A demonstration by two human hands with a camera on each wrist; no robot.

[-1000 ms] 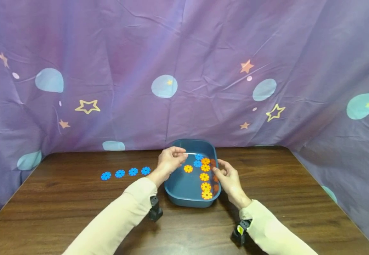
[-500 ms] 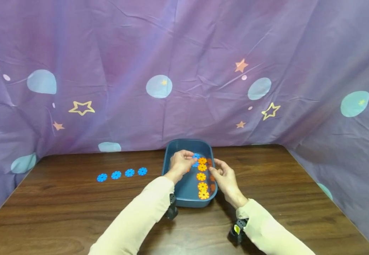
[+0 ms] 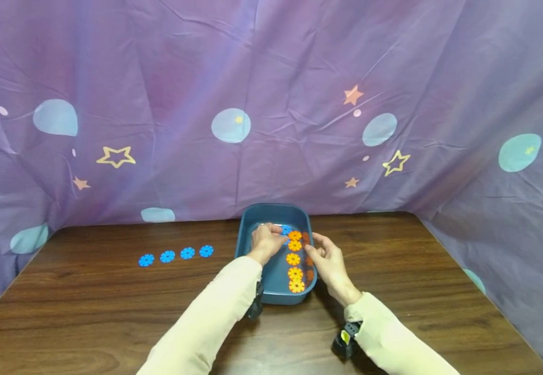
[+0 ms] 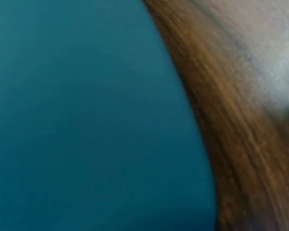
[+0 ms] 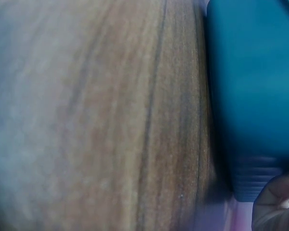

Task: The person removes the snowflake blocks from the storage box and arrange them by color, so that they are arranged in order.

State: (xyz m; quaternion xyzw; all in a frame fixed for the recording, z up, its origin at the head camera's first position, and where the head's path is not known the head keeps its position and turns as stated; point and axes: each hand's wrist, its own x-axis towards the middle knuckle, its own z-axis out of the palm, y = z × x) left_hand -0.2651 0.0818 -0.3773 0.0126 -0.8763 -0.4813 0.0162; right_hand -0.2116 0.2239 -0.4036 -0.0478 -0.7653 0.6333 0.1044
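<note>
A deep blue-teal plastic tub stands on the table with notched plastic discs inside. An orange disc is one of several lined up along the tub's right side. Farther back lies a blue disc; a second one is mostly covered by my left fingertips. My left hand reaches down into the tub, thumb and index close together; whether they pinch a disc is hidden. My right hand grips the tub's right rim, thumb inside and fingers outside. The right wrist view shows curled fingers against the tub.
On the brown wooden table, a row of several blue discs lies left of the tub. A purple curtain with stars and planets hangs behind the table and along both sides.
My left hand has moved right and down into the tub, covering the loose orange disc and part of a blue one. The right hand keeps its hold on the rim. The head view shifted slightly.
</note>
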